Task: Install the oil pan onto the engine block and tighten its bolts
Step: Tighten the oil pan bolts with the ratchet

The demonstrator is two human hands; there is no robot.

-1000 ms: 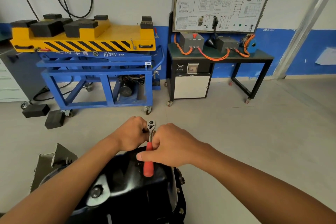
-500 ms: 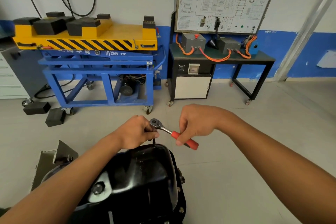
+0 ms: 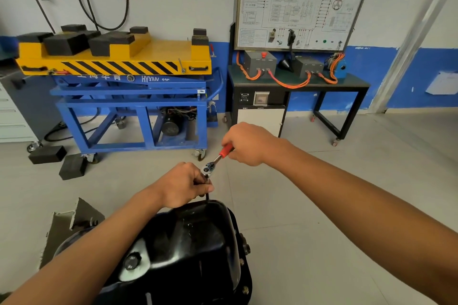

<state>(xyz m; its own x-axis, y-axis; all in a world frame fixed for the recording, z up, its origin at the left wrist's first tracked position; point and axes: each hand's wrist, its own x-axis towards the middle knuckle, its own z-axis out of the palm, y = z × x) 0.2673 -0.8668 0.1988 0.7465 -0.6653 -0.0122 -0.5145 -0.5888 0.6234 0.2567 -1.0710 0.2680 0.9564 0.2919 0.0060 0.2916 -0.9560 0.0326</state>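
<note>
— Two hands on the ratchet (image 3: pixel 213 163)?
— Yes. Right hand (image 3: pixel 247 143) grips its red handle; left hand (image 3: pixel 183 184) pinches the extension (image 3: pixel 207 196) at the pan's (image 3: pixel 198 242) far rim.
— Pan seated?
— Seemingly; the block beneath is hidden. Bolts (image 3: pixel 245 290) show on the pan's right flange, tightness unknowable. Probably mid-tightening.

glossy blk oil pan (image 3: pixel 198 242) (dome up), bolts (image 3: pixel 245 290) along flange.
</note>
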